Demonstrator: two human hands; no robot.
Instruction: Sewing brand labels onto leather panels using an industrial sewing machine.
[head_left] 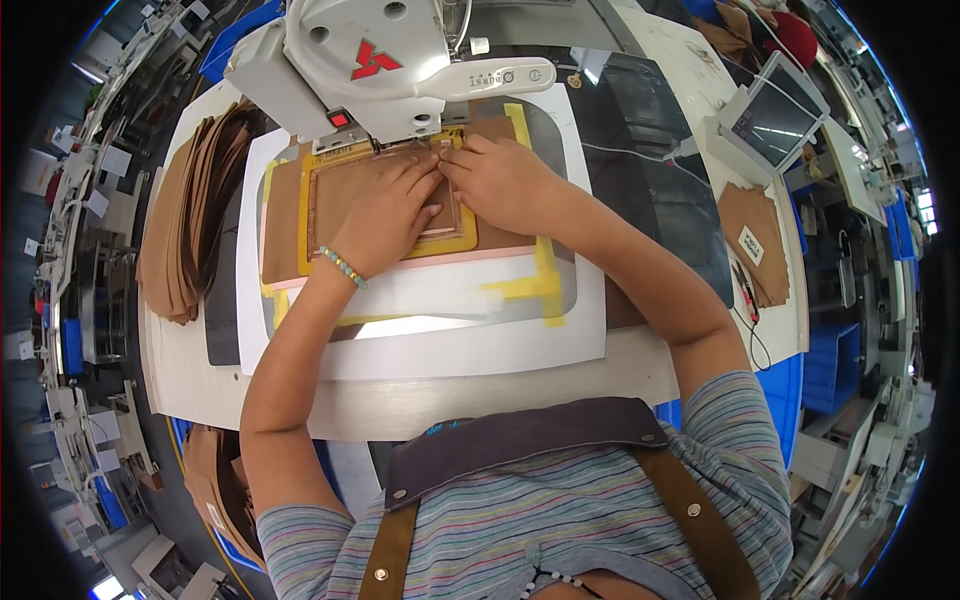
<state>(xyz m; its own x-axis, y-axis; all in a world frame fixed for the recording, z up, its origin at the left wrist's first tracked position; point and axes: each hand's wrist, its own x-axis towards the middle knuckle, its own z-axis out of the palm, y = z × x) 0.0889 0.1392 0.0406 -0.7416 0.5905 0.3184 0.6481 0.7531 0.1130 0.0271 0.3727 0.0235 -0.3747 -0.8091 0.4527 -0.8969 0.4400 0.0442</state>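
Note:
Under the head of a white sewing machine (370, 60) lies a brown fabric panel (510, 212). A yellow frame (462, 243) rests on it, with another brown fabric piece (340, 195) inside its opening. My left hand (392, 215) lies on this inner piece, its fingers stretched toward the machine's needle area. At the frame's upper right corner, my right hand (505, 185) has its fingertips bent and pressed together; whatever they pinch is hidden. The fingertips of both hands nearly meet. Yellow tape (548, 270) runs along the white and clear sheet beneath the panel.
A thick stack of brown fabric pieces (185, 225) hangs at the left. On the right are labelled brown pieces (768, 275), red-handled snips (750, 300) and a control screen (778, 118). Blue bins (832, 368) stand beyond the table; more brown pieces (205, 470) sit low at left.

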